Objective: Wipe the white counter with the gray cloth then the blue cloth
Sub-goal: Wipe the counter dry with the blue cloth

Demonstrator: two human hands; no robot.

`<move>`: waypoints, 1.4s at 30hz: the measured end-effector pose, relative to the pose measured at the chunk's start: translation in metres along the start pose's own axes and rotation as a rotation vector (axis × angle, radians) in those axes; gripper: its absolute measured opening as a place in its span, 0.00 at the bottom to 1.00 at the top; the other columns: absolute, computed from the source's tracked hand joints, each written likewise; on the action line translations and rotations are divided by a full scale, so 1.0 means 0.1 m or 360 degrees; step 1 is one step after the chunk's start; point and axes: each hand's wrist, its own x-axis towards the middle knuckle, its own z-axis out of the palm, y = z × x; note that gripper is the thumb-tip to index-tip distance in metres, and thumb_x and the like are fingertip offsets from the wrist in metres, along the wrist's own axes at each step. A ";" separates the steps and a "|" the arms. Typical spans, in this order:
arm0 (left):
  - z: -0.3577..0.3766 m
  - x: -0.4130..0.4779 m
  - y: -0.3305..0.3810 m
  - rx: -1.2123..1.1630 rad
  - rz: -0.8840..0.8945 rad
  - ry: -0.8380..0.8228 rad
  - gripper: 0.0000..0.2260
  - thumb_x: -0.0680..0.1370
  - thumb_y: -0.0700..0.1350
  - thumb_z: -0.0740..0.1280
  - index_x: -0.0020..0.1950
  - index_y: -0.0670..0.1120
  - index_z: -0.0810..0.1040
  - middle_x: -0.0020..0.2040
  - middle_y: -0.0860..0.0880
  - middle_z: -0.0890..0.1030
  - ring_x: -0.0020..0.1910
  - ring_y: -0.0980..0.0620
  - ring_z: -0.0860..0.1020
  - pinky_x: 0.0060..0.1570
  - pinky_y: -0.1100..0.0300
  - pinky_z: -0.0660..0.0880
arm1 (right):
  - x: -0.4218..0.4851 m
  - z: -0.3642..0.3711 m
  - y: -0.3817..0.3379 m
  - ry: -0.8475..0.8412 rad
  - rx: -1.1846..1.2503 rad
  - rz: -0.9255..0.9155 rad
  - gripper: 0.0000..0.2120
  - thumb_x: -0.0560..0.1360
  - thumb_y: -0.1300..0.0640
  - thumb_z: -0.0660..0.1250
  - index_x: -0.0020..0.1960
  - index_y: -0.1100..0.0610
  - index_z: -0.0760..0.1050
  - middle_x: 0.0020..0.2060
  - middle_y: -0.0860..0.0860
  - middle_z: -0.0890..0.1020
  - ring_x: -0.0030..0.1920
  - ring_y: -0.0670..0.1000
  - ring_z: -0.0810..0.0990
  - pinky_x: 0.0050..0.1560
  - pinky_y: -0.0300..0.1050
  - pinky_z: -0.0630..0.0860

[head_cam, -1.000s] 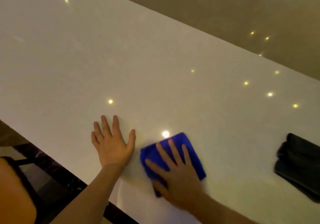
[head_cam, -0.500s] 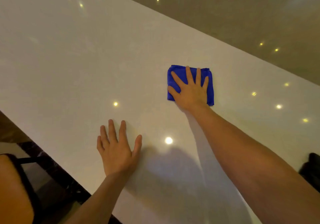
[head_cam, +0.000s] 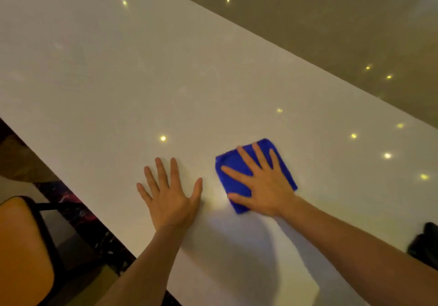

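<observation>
The glossy white counter (head_cam: 142, 73) runs diagonally across the view. A folded blue cloth (head_cam: 233, 163) lies flat on it near the front edge. My right hand (head_cam: 263, 182) presses down on the cloth, palm flat and fingers spread, covering most of it. My left hand (head_cam: 169, 194) rests flat on the bare counter just left of the cloth, fingers apart, holding nothing. The dark gray cloth (head_cam: 424, 244) sits bunched on the counter at the right edge of the view, partly behind my right forearm.
An orange chair seat with a black frame (head_cam: 21, 246) stands below the counter's near edge at the lower left. Beyond the far edge lies a shiny floor (head_cam: 331, 26) with ceiling-light reflections.
My right hand has pulled the blue cloth back from the far middle of the counter toward the near edge, next to my left hand. The left hand has stayed planted.
</observation>
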 end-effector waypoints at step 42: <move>-0.54 0.81 -0.88 0.0125 0.0176 -0.0171 0.45 0.67 0.82 0.42 0.79 0.63 0.36 0.82 0.51 0.34 0.78 0.32 0.33 0.72 0.28 0.36 | -0.49 0.50 -2.56 0.0102 0.0382 0.0666 0.33 0.75 0.25 0.53 0.78 0.34 0.59 0.83 0.54 0.55 0.80 0.72 0.49 0.69 0.84 0.45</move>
